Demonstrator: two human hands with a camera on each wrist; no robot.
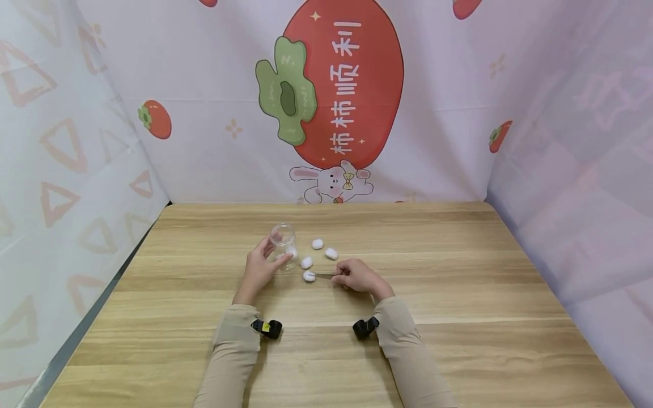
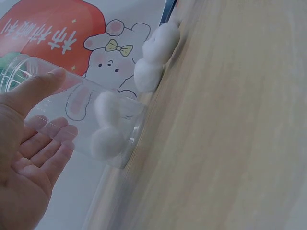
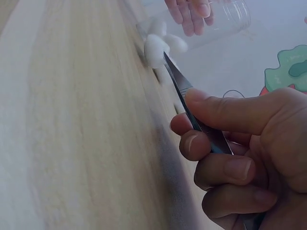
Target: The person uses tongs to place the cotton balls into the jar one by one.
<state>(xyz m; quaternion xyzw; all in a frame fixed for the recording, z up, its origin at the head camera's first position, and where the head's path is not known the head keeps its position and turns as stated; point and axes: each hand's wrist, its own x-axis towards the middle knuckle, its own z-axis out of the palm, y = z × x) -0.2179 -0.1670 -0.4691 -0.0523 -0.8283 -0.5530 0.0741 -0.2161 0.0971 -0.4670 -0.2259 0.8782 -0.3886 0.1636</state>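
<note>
My left hand (image 1: pixel 259 267) holds a clear jar (image 1: pixel 282 263) upright on the table, thumb on the near side and fingers round the far side. The jar's mouth is uncovered, and at least two white cotton balls (image 2: pixel 106 143) lie at its bottom in the left wrist view. Between thumb and fingers, my right hand (image 1: pixel 357 276) grips metal tweezers (image 3: pixel 180 84). Their tips touch a cotton ball (image 1: pixel 308 277) right of the jar. Whether the tips pinch it is unclear.
Three more cotton balls lie on the wooden table (image 1: pixel 439 351): one (image 1: pixel 306 263) close to the jar, another (image 1: pixel 331 253) to its right, the third (image 1: pixel 318 243) farther back. A printed cloth (image 1: pixel 439 141) hangs behind the table's far edge.
</note>
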